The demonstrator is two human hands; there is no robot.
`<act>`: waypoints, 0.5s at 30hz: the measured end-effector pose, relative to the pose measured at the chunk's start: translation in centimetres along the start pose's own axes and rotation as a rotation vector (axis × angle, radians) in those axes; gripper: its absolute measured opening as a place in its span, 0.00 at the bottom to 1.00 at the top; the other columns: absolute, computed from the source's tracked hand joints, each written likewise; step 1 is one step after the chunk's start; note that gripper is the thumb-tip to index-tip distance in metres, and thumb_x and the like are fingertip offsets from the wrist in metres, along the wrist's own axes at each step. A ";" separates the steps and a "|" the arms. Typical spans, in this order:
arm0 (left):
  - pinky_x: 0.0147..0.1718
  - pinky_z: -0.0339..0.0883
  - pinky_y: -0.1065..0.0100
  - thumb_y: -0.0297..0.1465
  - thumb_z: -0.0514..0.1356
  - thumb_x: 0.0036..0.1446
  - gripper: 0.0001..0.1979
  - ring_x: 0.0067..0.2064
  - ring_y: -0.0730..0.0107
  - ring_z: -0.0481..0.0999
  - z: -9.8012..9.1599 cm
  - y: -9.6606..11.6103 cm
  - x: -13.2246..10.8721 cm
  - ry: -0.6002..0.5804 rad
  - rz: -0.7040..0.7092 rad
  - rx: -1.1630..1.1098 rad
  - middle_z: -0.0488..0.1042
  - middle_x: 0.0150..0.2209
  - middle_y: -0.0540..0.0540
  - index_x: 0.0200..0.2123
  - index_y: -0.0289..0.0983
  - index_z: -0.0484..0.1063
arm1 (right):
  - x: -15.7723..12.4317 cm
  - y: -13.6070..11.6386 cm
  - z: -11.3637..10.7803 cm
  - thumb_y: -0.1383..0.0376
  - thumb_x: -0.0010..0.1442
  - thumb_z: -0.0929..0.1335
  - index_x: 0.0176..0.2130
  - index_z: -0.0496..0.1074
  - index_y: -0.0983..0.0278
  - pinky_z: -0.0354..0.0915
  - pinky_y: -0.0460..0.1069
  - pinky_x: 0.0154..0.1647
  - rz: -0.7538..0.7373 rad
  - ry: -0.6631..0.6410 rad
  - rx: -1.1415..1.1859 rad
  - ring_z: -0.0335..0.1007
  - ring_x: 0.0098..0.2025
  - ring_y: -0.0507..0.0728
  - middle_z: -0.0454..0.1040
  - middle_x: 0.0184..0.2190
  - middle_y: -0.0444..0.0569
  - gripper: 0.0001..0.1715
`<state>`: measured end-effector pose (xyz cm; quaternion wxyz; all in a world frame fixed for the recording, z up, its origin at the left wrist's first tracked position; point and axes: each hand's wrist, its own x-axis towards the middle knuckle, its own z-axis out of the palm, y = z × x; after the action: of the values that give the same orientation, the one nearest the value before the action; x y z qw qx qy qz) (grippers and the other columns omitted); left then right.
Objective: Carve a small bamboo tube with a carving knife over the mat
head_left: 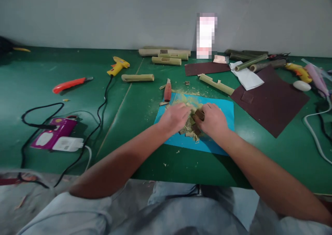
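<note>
The grip of the right hand (213, 120) curls round a chip (199, 114), while the left hand (176, 117), bent at nine o'clock, holds I cannot tell what, above a sheet (226, 107) probably laid to catch shavings (191, 134).

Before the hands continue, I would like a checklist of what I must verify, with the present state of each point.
1. Right hand has hold of the brown piece: ok.
2. Left hand grips something: cannot tell; its fingertips are blurred.
3. Red-handled tool out of the hands: ok, it lies beyond the left hand.
4. No stray shavings off the blue sheet: not ok, some lie on the green table.
5. Yellow glue gun switched off: cannot tell.
</note>
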<state>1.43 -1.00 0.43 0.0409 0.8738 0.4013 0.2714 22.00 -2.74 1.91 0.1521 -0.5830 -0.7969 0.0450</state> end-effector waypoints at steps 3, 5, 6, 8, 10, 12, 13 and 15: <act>0.42 0.80 0.63 0.32 0.52 0.76 0.18 0.42 0.62 0.82 -0.1 0.0 0.0 -0.022 0.016 -0.021 0.81 0.40 0.42 0.56 0.37 0.80 | 0.0 0.0 0.0 0.59 0.67 0.69 0.36 0.70 0.59 0.64 0.57 0.42 0.001 0.001 0.002 0.74 0.46 0.65 0.78 0.39 0.55 0.08; 0.40 0.80 0.62 0.32 0.52 0.75 0.17 0.41 0.61 0.82 -0.1 -0.1 0.0 0.009 -0.006 0.004 0.80 0.38 0.40 0.54 0.37 0.81 | 0.0 0.0 0.0 0.59 0.67 0.69 0.35 0.70 0.59 0.65 0.58 0.42 0.004 0.002 0.009 0.74 0.45 0.66 0.78 0.39 0.56 0.08; 0.39 0.80 0.61 0.32 0.52 0.75 0.17 0.40 0.60 0.82 -0.1 -0.2 0.0 0.018 -0.013 0.012 0.80 0.37 0.40 0.53 0.38 0.81 | 0.0 0.1 0.1 0.59 0.67 0.69 0.35 0.70 0.59 0.65 0.58 0.42 0.003 0.004 0.011 0.74 0.45 0.66 0.78 0.39 0.56 0.09; 0.39 0.80 0.60 0.32 0.53 0.75 0.17 0.40 0.59 0.82 -0.1 -0.2 0.0 0.002 0.001 0.001 0.80 0.38 0.40 0.54 0.38 0.81 | 0.0 0.1 0.1 0.58 0.67 0.69 0.35 0.70 0.58 0.65 0.58 0.42 -0.002 0.005 0.012 0.74 0.46 0.66 0.79 0.39 0.55 0.09; 0.39 0.79 0.62 0.32 0.52 0.75 0.17 0.40 0.61 0.82 -0.1 -0.3 0.0 -0.024 0.017 -0.021 0.80 0.38 0.40 0.55 0.37 0.80 | 0.0 0.1 0.1 0.59 0.67 0.69 0.35 0.70 0.58 0.65 0.58 0.42 0.000 -0.002 0.011 0.74 0.46 0.66 0.79 0.40 0.55 0.09; 0.40 0.78 0.64 0.33 0.52 0.76 0.18 0.40 0.63 0.82 -0.2 -0.5 0.0 -0.005 -0.007 -0.010 0.80 0.38 0.41 0.54 0.36 0.81 | 0.1 0.0 0.0 0.58 0.67 0.70 0.35 0.70 0.58 0.65 0.58 0.43 0.010 -0.010 0.009 0.74 0.47 0.66 0.79 0.40 0.55 0.09; 0.40 0.78 0.64 0.33 0.52 0.76 0.18 0.41 0.63 0.81 -0.2 -0.6 0.0 0.013 -0.022 0.005 0.80 0.38 0.41 0.53 0.35 0.81 | 0.1 0.0 0.0 0.58 0.67 0.70 0.36 0.70 0.58 0.65 0.58 0.43 0.015 -0.014 0.008 0.74 0.47 0.66 0.79 0.40 0.55 0.09; 0.41 0.78 0.64 0.32 0.52 0.76 0.18 0.42 0.63 0.81 -0.2 -0.7 0.0 0.029 -0.033 0.020 0.81 0.39 0.41 0.53 0.35 0.81 | 0.1 -0.1 -0.2 0.58 0.67 0.70 0.36 0.71 0.59 0.65 0.58 0.43 0.024 -0.027 0.005 0.74 0.48 0.67 0.79 0.41 0.56 0.09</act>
<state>0.82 -0.56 0.41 0.0308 0.8635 0.4187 0.2795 21.90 -2.69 2.17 0.1422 -0.5915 -0.7917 0.0568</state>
